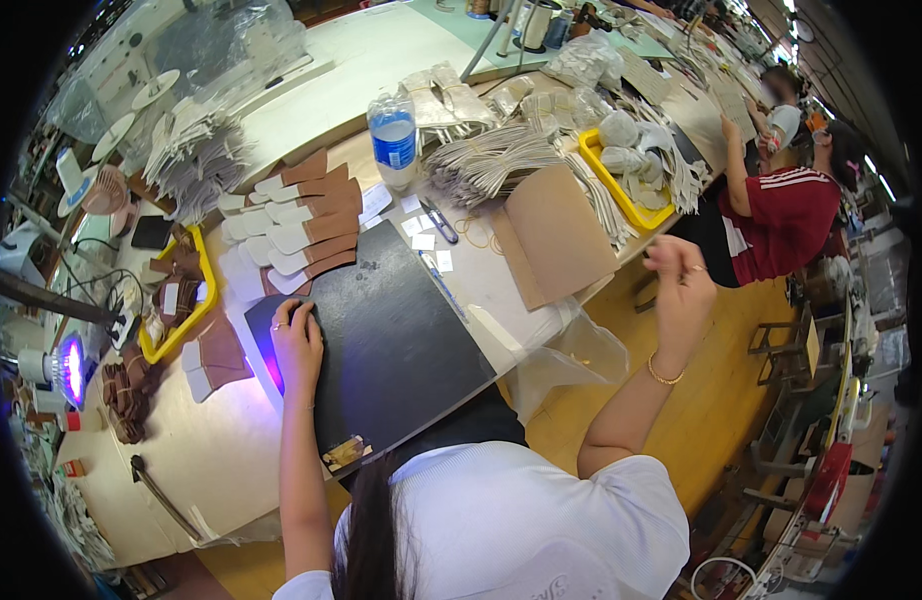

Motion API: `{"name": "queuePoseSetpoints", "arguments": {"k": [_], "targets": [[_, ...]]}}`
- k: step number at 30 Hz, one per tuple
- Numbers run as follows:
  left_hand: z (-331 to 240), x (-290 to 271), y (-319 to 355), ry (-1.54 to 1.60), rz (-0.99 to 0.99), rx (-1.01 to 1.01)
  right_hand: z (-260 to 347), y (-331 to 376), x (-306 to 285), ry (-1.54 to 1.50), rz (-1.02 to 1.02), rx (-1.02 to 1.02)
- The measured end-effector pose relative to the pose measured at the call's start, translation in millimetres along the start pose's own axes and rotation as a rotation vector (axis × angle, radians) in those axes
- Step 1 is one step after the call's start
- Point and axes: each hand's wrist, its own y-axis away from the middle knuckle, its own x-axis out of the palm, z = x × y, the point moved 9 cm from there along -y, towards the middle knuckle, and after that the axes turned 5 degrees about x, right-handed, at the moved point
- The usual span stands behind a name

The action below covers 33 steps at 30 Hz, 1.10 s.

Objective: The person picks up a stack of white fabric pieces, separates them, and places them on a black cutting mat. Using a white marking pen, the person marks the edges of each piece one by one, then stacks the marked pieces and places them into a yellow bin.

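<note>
My left hand point(298, 342) rests on the upper left edge of a black board point(396, 340), its fingers apart and nothing visible in them. Just beyond it lie overlapping rows of brown and white pieces point(301, 225), which look like leather or fabric. My right hand point(679, 295) is raised off the table's right side, fingers curled together. Whatever it holds, if anything, is too small to make out. A folded brown cardboard sheet point(561, 235) lies at the table edge nearest that hand. A purple-lit lamp point(71, 370) shines toward the board from the left.
A water bottle point(393, 145) stands beyond the board, near a dark blue cutter point(440, 222) and small white labels point(423, 241). Bundled strips point(491, 160) lie farther back. Yellow trays stand left point(213, 290) and right point(656, 215). A person in a red shirt point(786, 215) sits at the right.
</note>
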Motion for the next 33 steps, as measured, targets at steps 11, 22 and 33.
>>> {"name": "queuePoseSetpoints", "arguments": {"k": [11, 22, 33], "targets": [[-11, -9, -5, 0.002, -0.081, 0.098, 42, 143, 176, -0.135, 0.761, -0.262], [-23, -2, 8, -0.097, 0.081, 0.216, 50, 236, 229, 0.147, 0.681, -0.676], [-32, 8, 11, 0.015, 0.193, 0.409, 56, 226, 237, 0.241, 0.704, -0.681]]}}
